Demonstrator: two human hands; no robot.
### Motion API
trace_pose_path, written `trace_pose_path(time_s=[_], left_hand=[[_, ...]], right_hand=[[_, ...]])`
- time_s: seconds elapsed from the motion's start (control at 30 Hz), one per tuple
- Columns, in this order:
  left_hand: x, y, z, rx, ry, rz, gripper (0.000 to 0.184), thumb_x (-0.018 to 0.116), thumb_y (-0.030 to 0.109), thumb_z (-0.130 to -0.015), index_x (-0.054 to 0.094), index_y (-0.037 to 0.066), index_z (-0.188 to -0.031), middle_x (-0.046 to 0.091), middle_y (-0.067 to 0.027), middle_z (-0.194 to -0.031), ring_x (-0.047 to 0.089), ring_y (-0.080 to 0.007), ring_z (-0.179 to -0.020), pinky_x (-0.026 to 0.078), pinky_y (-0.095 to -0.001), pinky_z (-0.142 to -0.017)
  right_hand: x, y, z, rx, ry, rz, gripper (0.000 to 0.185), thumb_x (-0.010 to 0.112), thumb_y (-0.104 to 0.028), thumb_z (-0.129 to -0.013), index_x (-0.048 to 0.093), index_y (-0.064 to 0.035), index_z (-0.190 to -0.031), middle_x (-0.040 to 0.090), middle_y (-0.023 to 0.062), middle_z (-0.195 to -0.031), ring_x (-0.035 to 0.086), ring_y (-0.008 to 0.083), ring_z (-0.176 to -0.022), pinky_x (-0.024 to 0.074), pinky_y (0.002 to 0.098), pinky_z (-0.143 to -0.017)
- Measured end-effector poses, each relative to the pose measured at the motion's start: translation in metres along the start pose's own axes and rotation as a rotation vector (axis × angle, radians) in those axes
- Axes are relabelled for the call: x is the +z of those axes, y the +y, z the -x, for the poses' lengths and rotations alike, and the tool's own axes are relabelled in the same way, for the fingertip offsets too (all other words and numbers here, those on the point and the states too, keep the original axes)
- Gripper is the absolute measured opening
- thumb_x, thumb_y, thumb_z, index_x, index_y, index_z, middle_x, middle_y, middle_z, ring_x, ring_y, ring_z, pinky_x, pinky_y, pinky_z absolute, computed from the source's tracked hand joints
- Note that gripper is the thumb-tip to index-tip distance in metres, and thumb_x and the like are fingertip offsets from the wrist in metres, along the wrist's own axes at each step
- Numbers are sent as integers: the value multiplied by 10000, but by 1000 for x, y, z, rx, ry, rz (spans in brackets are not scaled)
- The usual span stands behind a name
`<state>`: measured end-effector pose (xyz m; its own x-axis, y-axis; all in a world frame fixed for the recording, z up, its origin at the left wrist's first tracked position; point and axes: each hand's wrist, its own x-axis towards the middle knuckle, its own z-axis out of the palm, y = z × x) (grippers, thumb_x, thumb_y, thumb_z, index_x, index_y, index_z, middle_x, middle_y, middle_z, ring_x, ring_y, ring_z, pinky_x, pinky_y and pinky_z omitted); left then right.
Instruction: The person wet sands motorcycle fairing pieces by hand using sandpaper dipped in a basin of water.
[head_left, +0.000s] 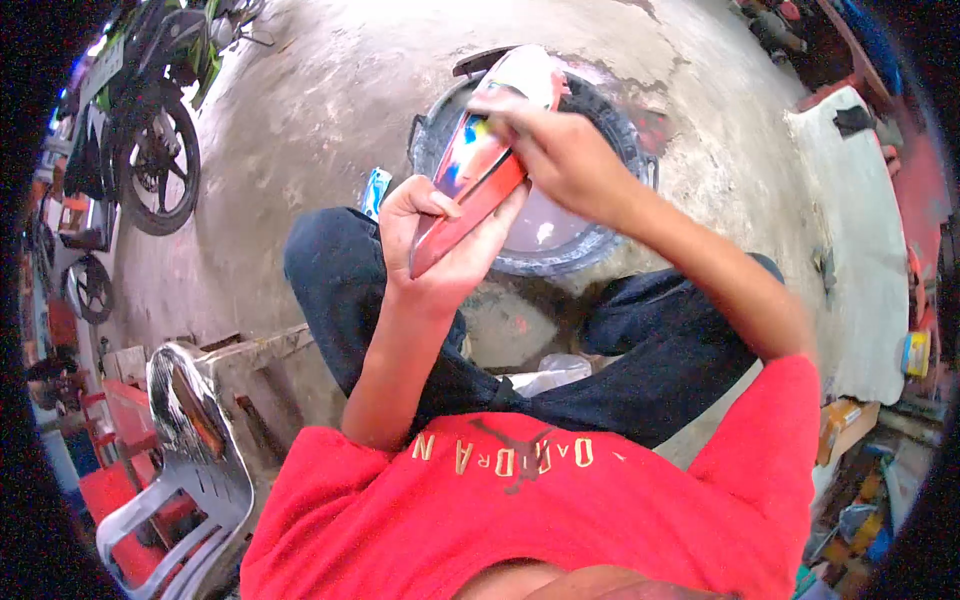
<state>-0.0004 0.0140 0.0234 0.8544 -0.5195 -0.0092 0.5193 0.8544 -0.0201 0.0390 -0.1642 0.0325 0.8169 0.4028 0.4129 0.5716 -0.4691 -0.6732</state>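
A long, tapered motorcycle body panel [472, 158], red and white with blue and yellow patches, is tilted over a round basin [560, 266]. My left hand [440, 240] is closed around its near, pointed end, thumb on top and the other fingers underneath. On the panel's upper face rests my right hand [570, 160], its fingers bent and pressed together. Those fingertips are blurred, so I cannot make out anything pinched in them. Cloudy water [545, 225] shows in the basin below. The panel's far end reaches over the basin's far rim.
A blue-and-white packet [376, 190] lies left of the basin, beside my knee. A motorcycle's wheel [160, 160] stands at upper left. Nearer are a grey plastic chair [215, 470] and a wooden piece [270, 350]. Clear plastic [555, 373] lies between my legs.
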Motion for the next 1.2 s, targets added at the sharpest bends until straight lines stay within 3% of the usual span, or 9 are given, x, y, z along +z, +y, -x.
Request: trace_pose_path(time_s=[0.13,0.27,0.4,0.47,0.53,0.7,0.87,1.07,1.2], left_hand=[[-16,6,-4,-55,-138,136,806,464,24,-580,395,-150,-1364,459,-304,-1437,354,-412,-1426,121,-526,-1251],[14,2,4,2,172,-78,793,466,28,-590,399,-146,-1360,472,-297,-1423,362,-410,-1420,131,-525,-1251],[10,1,4,87,189,-142,811,469,34,-593,370,-168,-1372,444,-321,-1441,335,-428,-1434,123,-524,-1252],[12,-1,5,72,210,-159,799,472,37,-591,390,-156,-1363,457,-310,-1433,354,-414,-1424,135,-519,-1250],[16,-1,7,9,209,-114,771,475,40,-590,433,-132,-1341,489,-284,-1416,395,-384,-1405,163,-509,-1245],[4,1,3,52,147,-62,762,467,33,-598,418,-165,-1333,467,-320,-1417,373,-420,-1409,149,-509,-1248],[16,-4,8,21,215,-71,767,457,28,-584,417,-169,-1324,443,-331,-1432,343,-421,-1426,136,-518,-1251],[11,-4,5,80,250,-156,789,453,22,-576,421,-122,-1351,466,-284,-1434,350,-403,-1426,133,-521,-1248],[14,-3,7,-2,222,-79,784,453,18,-583,413,-128,-1353,453,-285,-1445,342,-397,-1434,109,-522,-1252]], right_hand=[[2,0,3,-331,9,-22,402,494,39,-922,604,-58,-1296,646,206,-1200,653,308,-1092,501,370,-941],[-18,18,-4,255,-72,285,363,497,20,-942,627,-71,-1268,672,224,-1053,699,316,-967,536,364,-844],[-6,-23,16,-431,-75,172,504,554,67,-831,580,-27,-1325,606,190,-1335,567,350,-1274,443,420,-1085],[-11,12,13,-430,-33,236,515,554,59,-827,579,-42,-1332,616,198,-1311,593,345,-1240,465,406,-1057],[-17,22,3,148,-104,270,534,550,66,-825,580,-79,-1338,640,207,-1260,624,341,-1195,497,379,-1010],[-3,-22,18,-457,-12,195,578,544,82,-800,560,-71,-1357,638,181,-1277,638,347,-1160,510,414,-977],[-20,35,1,-9,-79,389,543,528,75,-839,551,-65,-1363,632,167,-1296,630,345,-1171,514,395,-976],[-12,-3,15,-418,-84,226,632,544,84,-740,551,-40,-1359,606,191,-1329,579,346,-1255,450,420,-1081],[-21,29,5,-117,-92,377,558,543,65,-796,558,-41,-1344,627,180,-1299,612,335,-1206,479,414,-1039]])
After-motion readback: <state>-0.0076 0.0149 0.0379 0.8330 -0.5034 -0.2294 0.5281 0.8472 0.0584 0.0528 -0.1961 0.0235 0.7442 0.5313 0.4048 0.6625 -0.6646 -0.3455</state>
